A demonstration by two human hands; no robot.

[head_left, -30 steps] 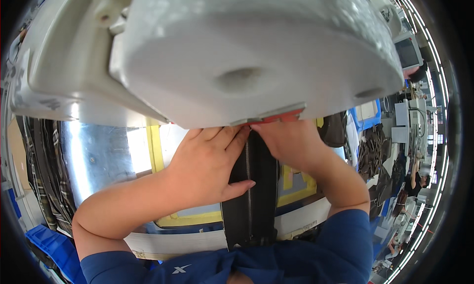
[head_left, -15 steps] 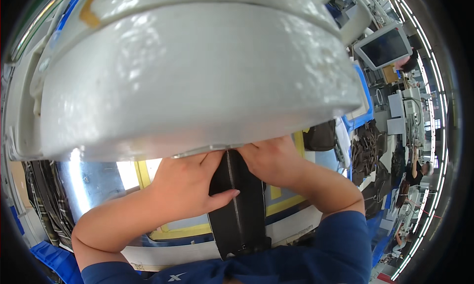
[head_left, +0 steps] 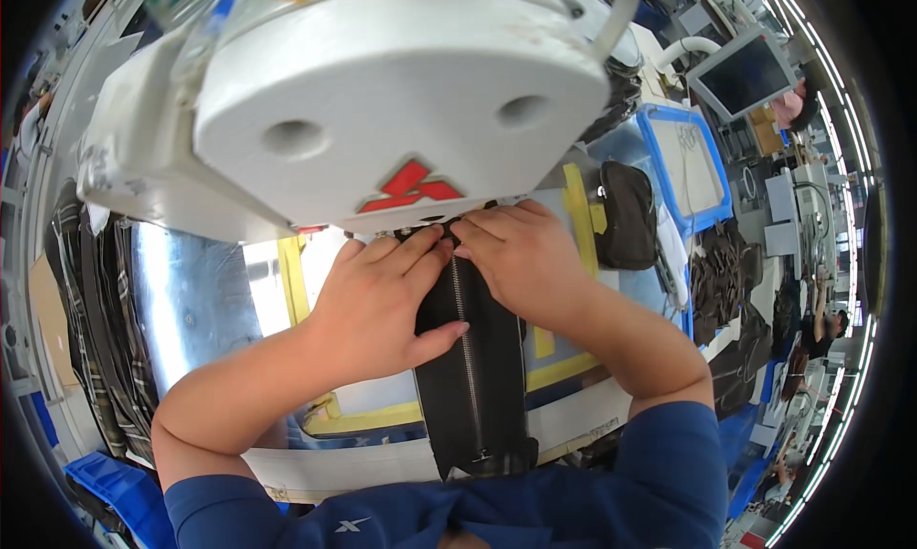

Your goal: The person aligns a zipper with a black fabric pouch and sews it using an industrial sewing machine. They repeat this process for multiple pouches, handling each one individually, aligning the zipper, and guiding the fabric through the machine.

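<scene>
A long black fabric piece with a metal zipper (head_left: 497,377) runs from close to my body toward the base of a white sewing machine head (head_left: 382,81). My left hand (head_left: 377,306) lies on its left side, fingertips bent onto the far end and thumb stretched across near the zipper teeth. Opposite it, my right hand (head_left: 525,263) grips the far end, its fingers close together beside the zipper. The fingertips of both hands nearly meet under the machine head. That head hides the needle area.
Yellow tape (head_left: 578,215) borders the work surface. Striped dark fabrics (head_left: 100,329) hang at the left, above a blue crate (head_left: 124,496). On the right are a dark pouch-like piece (head_left: 628,215), a blue-framed tray (head_left: 683,162), piled dark pieces (head_left: 716,277) and a monitor (head_left: 743,73).
The view has pulled back from the machine head, which fills less of the picture and shows its red emblem. More of my fingers show. Both hands stay at the zippered piece.
</scene>
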